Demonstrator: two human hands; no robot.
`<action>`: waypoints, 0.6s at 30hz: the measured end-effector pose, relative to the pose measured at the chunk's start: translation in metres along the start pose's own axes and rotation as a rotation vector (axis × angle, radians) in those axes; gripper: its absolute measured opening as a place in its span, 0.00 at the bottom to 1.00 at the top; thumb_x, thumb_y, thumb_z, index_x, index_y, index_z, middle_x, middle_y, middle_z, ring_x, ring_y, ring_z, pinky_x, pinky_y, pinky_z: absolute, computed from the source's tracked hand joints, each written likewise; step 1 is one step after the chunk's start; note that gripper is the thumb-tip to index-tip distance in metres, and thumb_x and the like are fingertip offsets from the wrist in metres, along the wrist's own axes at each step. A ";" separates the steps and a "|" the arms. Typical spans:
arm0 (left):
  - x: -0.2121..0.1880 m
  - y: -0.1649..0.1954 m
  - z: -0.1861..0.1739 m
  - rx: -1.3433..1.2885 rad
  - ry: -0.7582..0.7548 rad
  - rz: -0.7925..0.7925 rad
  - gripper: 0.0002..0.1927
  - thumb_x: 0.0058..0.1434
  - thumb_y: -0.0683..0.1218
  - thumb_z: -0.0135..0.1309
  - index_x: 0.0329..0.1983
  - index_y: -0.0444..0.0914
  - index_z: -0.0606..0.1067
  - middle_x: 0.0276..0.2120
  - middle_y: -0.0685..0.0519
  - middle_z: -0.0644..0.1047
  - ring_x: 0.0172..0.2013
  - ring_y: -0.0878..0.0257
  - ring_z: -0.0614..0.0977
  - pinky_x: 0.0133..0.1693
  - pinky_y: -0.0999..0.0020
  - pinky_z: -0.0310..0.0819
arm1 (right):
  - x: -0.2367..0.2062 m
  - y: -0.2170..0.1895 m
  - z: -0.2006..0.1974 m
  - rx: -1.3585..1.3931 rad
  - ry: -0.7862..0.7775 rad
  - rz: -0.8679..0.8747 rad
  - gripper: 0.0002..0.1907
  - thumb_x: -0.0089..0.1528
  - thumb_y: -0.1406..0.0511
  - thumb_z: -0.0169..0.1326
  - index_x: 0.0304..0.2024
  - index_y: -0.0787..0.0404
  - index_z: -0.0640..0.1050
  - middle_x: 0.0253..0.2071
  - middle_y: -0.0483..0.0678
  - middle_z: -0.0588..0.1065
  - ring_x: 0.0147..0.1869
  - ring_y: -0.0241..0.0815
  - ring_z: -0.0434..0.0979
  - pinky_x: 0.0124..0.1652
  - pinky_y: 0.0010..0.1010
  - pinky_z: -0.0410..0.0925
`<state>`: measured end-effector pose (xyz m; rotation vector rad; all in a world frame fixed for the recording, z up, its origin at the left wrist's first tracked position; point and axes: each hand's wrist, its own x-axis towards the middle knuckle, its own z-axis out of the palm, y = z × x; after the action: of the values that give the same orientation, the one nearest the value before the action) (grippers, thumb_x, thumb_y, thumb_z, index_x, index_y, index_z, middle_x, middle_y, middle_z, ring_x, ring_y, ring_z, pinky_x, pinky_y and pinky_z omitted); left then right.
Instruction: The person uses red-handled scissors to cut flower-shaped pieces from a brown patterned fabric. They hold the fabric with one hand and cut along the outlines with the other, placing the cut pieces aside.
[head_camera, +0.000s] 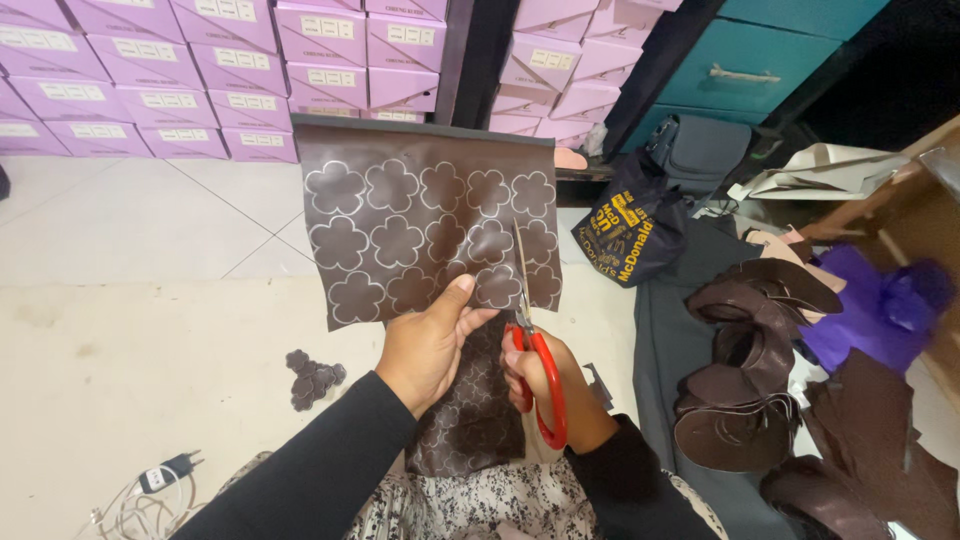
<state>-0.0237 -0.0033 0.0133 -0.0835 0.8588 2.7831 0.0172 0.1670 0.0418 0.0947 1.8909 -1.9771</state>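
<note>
**Scissors at the sheet's lower edge**

The left hand (425, 345) pinches the brown flower-marked sheet (425, 215) near its lower edge, held upright above the lap. The right hand (535, 375) grips red-handled scissors (535, 350), blades narrowly parted into the sheet. Pale floor (130, 350) lies open leftward; cut flower pieces (313, 377) rest there.
</note>
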 end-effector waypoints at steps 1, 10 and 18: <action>0.000 0.001 0.001 0.006 0.005 0.005 0.16 0.68 0.44 0.52 0.48 0.23 0.74 0.45 0.47 0.78 0.45 0.62 0.80 0.52 0.60 0.78 | -0.001 -0.002 0.000 -0.025 0.003 0.013 0.09 0.60 0.61 0.49 0.35 0.60 0.68 0.24 0.43 0.62 0.23 0.34 0.59 0.24 0.27 0.58; -0.004 0.006 0.007 0.092 -0.003 -0.101 0.21 0.67 0.48 0.52 0.48 0.21 0.74 0.47 0.45 0.79 0.48 0.60 0.81 0.56 0.62 0.75 | -0.003 -0.015 0.002 -0.089 -0.056 -0.080 0.11 0.60 0.58 0.47 0.34 0.59 0.69 0.26 0.43 0.65 0.28 0.36 0.68 0.30 0.27 0.64; -0.003 0.001 0.008 0.062 -0.026 -0.068 0.20 0.68 0.48 0.51 0.50 0.23 0.74 0.48 0.47 0.78 0.48 0.61 0.80 0.56 0.61 0.75 | 0.001 -0.009 0.003 -0.014 0.025 -0.006 0.09 0.59 0.61 0.47 0.33 0.59 0.67 0.24 0.42 0.62 0.24 0.34 0.61 0.24 0.26 0.59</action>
<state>-0.0205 -0.0006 0.0205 -0.0645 0.9173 2.6858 0.0140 0.1635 0.0498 0.1104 1.9227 -1.9756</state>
